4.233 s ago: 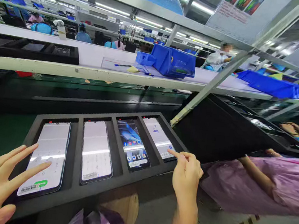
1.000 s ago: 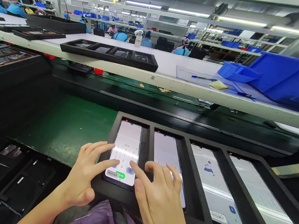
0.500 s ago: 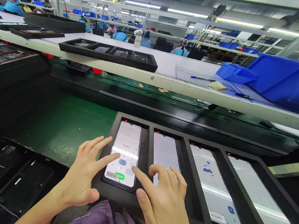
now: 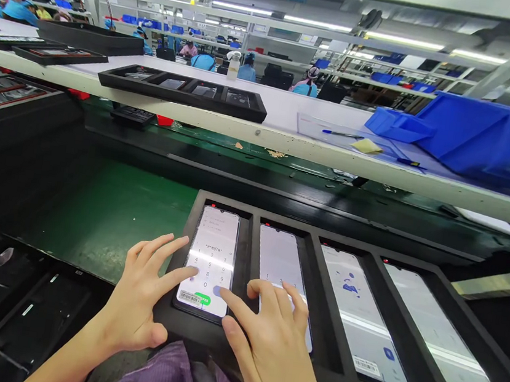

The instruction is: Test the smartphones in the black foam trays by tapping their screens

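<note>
a green belt (image 4: pixel 112 217) runs behind a black tray (image 4: pixel 247 246) near the front. four lit phones (image 4: pixel 360 315) lie flat in it, side by side. the left hand (image 4: pixel 139 301) is spread wide, holding nothing, one finger on the first phone (image 4: pixel 213 251), low on its screen. the right hand (image 4: pixel 273 348) is spread too, empty, its first finger on that phone, the others on the second phone (image 4: pixel 279 259).

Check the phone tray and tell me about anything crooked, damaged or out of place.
Nothing in the tray stands out: four phones lie flat and straight, one per slot, screens lit and uncracked as far as shows. The only stray thing is a few tan scraps on the green surface under the white shelf.
</note>
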The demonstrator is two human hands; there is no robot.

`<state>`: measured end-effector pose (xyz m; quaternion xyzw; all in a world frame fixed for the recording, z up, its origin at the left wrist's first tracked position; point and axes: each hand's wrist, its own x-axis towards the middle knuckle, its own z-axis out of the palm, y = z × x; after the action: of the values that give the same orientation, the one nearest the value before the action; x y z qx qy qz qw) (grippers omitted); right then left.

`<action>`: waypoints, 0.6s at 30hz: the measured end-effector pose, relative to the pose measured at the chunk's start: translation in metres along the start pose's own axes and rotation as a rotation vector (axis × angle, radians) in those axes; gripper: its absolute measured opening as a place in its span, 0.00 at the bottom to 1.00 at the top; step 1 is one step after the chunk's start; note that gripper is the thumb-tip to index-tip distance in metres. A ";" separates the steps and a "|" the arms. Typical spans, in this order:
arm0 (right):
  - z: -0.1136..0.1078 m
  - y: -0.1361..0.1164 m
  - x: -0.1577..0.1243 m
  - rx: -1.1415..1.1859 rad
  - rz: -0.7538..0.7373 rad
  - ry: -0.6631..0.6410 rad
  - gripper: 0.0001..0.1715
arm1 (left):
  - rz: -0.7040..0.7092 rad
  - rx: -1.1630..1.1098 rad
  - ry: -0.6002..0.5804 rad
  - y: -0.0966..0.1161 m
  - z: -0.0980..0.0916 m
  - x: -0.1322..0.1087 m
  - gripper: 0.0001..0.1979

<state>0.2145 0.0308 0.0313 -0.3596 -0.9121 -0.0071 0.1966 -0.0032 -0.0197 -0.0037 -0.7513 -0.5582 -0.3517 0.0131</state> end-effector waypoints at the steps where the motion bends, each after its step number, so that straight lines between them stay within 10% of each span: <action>1: 0.000 0.000 0.000 0.003 -0.002 0.002 0.16 | 0.001 0.002 0.002 0.000 0.000 0.000 0.42; 9: -0.013 0.036 -0.031 0.051 0.149 0.321 0.23 | 0.024 -0.016 -0.068 0.000 -0.009 0.003 0.41; 18: -0.024 0.071 -0.056 0.050 0.177 0.245 0.20 | 0.430 -0.026 -0.625 0.042 -0.003 0.084 0.38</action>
<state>0.3069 0.0428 0.0241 -0.4302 -0.8459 -0.0108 0.3152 0.0415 0.0331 0.0598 -0.9225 -0.3602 -0.1021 -0.0939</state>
